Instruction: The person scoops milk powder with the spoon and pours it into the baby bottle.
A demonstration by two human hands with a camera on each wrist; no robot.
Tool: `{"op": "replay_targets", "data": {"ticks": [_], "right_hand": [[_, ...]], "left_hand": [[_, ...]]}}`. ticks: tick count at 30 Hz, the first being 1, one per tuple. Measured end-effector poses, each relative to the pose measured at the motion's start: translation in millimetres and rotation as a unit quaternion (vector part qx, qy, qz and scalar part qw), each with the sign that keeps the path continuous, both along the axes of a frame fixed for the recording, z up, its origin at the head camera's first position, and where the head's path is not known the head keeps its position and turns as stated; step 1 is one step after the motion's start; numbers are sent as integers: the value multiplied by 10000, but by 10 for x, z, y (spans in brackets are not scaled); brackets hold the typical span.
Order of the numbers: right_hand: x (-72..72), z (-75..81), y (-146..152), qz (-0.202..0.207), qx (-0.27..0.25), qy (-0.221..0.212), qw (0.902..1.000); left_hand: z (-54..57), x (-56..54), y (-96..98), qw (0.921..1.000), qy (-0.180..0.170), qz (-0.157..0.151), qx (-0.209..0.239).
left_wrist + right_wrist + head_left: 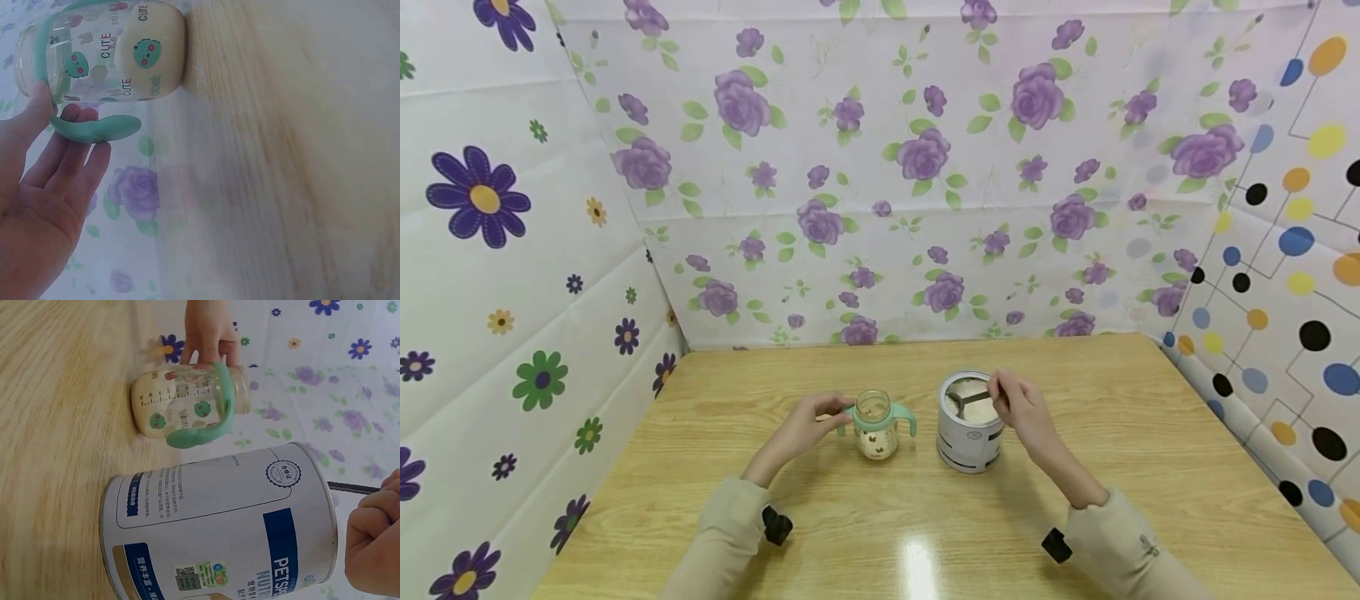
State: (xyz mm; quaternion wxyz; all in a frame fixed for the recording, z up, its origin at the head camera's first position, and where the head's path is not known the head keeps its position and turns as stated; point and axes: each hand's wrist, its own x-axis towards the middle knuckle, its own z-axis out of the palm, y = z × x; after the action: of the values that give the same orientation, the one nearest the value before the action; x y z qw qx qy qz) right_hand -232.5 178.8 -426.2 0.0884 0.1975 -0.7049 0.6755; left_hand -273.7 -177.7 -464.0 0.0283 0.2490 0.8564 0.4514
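An open clear baby bottle [877, 440] with a mint-green collar and two handles stands upright on the table, pale powder in its lower part. My left hand [808, 423] grips it by one handle [94, 129], thumb at the collar and fingertips against the handle. To the right is an open milk powder can [967, 448], white with blue label patches. My right hand [1021, 408] is at its rim, fingers curled round the dark handle of a scoop [976, 397]. The scoop's head lies over the pale powder [979, 411] inside the can.
The wooden table [865, 533] carries the bottle and can side by side near its middle. Flowered cloth [887, 192] hangs behind it, with patterned sheets at the left and right sides. Both sleeves bear a dark wrist device [777, 525].
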Motion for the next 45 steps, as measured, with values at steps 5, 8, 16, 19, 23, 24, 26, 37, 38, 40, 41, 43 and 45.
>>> {"op": "replay_targets", "data": {"ticks": [5,8,16,19,23,24,26,37,38,40,41,43,45], "right_hand": [[-35,1,64,33,-706,-578,9958],[-42,22,96,89,-1129,-888,9896],[-46,62,170,181,-1691,-1391,9756],[-60,75,201,187,-1754,-1377,9746],[-81,76,252,259,-1937,-1381,9710],[-86,73,264,288,-1997,-1403,9693],[-93,65,285,337,-2097,-1459,9662],[-97,68,318,120,-2170,-1584,9632],[-97,67,319,106,-2183,-1599,9626],[-96,67,318,82,-2238,-1610,9612],[-97,66,317,88,-2265,-1604,9607],[-97,64,314,90,-2317,-1568,9600],[-94,69,311,123,-2381,-1539,9589]], "left_hand": [[-1,-2,-2,10000,17,-25,53],[-1,-2,-7,10000,23,-8,52],[-8,12,-9,10000,-29,43,52],[-9,14,-5,10000,-23,66,55],[-9,12,-3,10000,-6,69,52],[-9,10,-3,9999,-44,85,55],[-11,8,-6,9999,-70,89,60],[-9,3,2,9999,-96,114,4],[-7,3,3,9999,-98,107,7],[3,11,6,9999,-84,90,28],[5,13,6,9999,-84,96,32],[7,17,7,9999,-82,111,41],[6,20,8,9999,-58,102,53]]}}
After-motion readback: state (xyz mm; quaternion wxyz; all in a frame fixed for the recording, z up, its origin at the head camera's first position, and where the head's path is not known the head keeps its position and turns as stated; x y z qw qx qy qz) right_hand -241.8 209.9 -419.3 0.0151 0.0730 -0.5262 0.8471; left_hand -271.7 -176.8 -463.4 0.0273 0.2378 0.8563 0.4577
